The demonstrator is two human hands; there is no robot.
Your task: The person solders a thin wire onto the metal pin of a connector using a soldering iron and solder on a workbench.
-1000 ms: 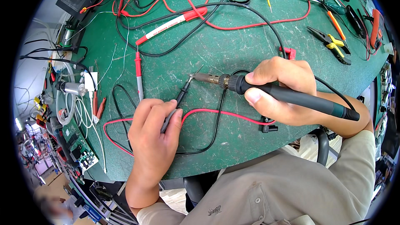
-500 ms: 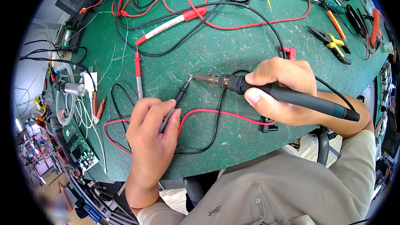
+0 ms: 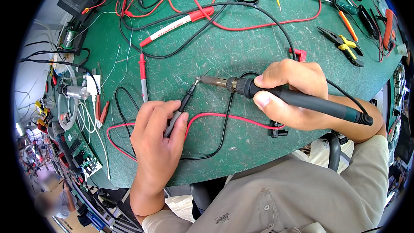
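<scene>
My right hand grips a black soldering iron, held nearly level with its metal tip pointing left. The tip meets the thin end of a black probe that lies on the green mat. My left hand rests flat on the mat, its fingers pinning that probe's body down. A thin red wire runs under both hands, and a black cable loops between them.
Red and black test leads sprawl over the mat's far half. Yellow-handled pliers and screwdrivers lie at the far right. A circuit board and small parts crowd the left edge. Another person is blurred at the lower left.
</scene>
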